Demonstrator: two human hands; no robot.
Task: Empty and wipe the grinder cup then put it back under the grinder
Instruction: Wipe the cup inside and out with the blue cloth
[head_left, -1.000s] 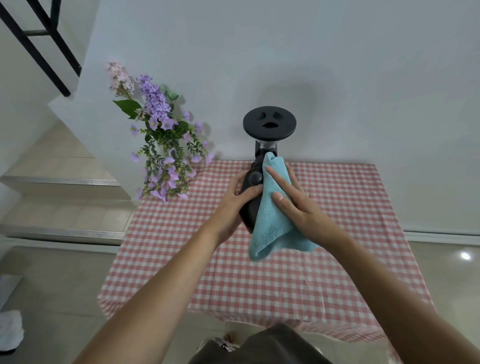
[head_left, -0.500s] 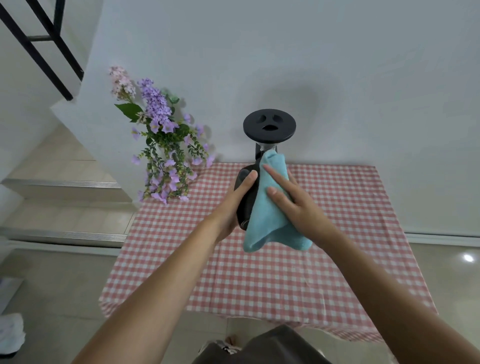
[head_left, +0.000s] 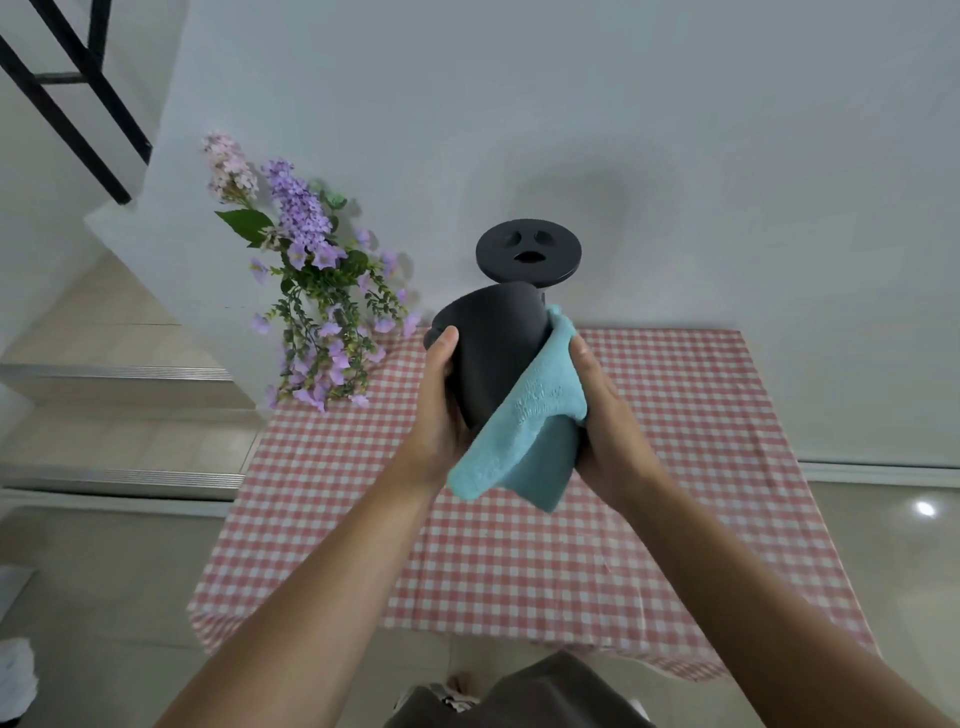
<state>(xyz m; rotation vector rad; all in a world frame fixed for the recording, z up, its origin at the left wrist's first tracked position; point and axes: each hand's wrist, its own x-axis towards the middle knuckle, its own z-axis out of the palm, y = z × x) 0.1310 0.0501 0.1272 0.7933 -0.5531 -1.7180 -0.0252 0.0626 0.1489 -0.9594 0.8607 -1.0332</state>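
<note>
Matte black, the one grinder cup (head_left: 493, 348) sits at the centre of my view, lifted clear above the table and tilted, its closed end pointing up toward 12 o'clock. I see my left hand (head_left: 441, 410) gripping it from 9 o'clock, thumb laid up along its side. One light blue cloth (head_left: 524, 431) drapes over the cup's lower right flank, a corner hanging down toward 6 o'clock. My right hand (head_left: 602, 415) closes on that cloth from 3 o'clock, pressing it against the cup. Just past the cup at 12 o'clock stands the single grinder (head_left: 529, 252), only its round black top with three openings showing. Below both hands lies one table with a red-and-white checked tablecloth (head_left: 675, 519). At 10 o'clock one bunch of purple and pink flowers (head_left: 311, 280) leans by the white wall (head_left: 675, 130).
</note>
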